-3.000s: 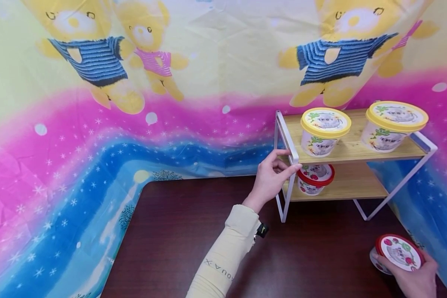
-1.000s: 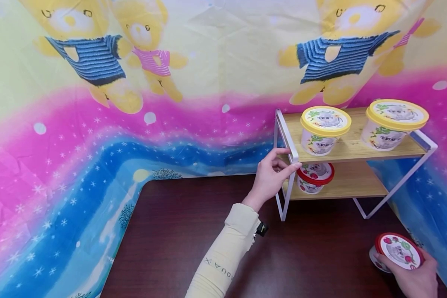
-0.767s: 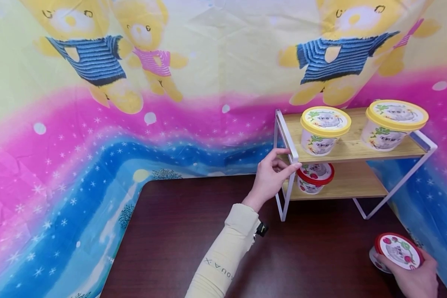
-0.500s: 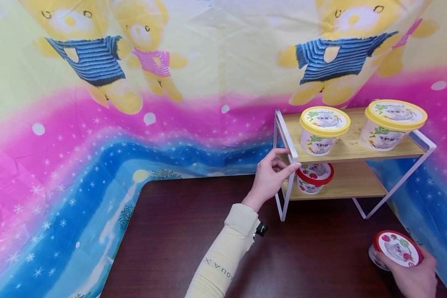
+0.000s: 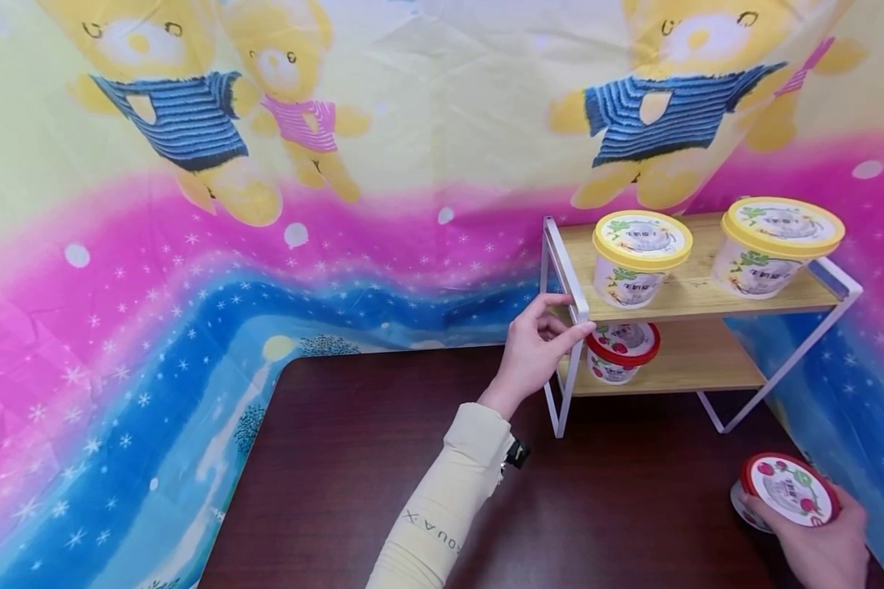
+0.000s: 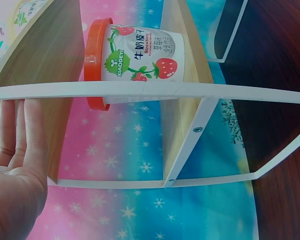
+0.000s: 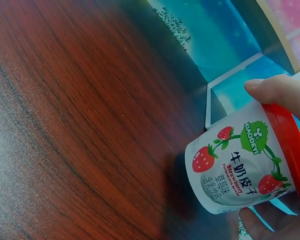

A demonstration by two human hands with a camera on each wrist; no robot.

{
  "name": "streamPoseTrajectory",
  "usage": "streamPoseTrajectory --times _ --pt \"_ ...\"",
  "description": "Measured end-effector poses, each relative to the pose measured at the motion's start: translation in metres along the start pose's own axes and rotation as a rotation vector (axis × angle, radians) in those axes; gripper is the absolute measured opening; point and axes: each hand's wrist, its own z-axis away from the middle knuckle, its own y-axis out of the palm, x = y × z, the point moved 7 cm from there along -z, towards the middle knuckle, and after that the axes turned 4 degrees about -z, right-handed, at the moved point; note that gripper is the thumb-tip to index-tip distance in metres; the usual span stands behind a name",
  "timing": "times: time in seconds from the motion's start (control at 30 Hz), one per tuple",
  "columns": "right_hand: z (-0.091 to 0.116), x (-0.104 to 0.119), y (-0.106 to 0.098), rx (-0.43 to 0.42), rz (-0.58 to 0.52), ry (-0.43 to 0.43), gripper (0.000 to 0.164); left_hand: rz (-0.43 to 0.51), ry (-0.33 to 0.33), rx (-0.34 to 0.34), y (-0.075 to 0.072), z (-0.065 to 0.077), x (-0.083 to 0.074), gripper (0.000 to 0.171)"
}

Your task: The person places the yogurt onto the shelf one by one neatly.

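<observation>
My left hand (image 5: 534,352) holds the front left corner of a two-tier shelf rack (image 5: 696,288), thumb on its white frame (image 5: 569,274). In the left wrist view, several fingers (image 6: 34,132) reach up behind the white bar. At the lower right, my right hand (image 5: 828,544) grips a strawberry milk tub (image 5: 791,488) with a red lid, thumb on one side and fingers on the other. The right wrist view shows its strawberry label (image 7: 235,160); whether its base touches the table cannot be told. Another red-lidded tub (image 5: 622,352) stands on the lower board's left end.
Two yellow-lidded tubs, a left one (image 5: 642,254) and a right one (image 5: 781,241), stand on the upper board. The rack stands on a dark wooden table (image 5: 383,442). A bear-print cloth (image 5: 442,164) hangs behind and along both sides.
My right hand has risen slightly in the head view with the strawberry milk tub. My left hand stays at the same corner of the rack.
</observation>
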Motion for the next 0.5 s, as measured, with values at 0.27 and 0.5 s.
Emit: streamPoseTrajectory --times 0.27,0.5 --pt "0.004 0.010 -0.001 -0.016 -0.008 -0.034 0.115 -0.002 -0.014 0.001 0.000 0.000 0.000 0.037" --pt "0.002 0.014 -0.003 -0.026 -0.007 -0.058 0.115 -0.003 -0.015 0.000 0.001 0.000 0.001 0.037"
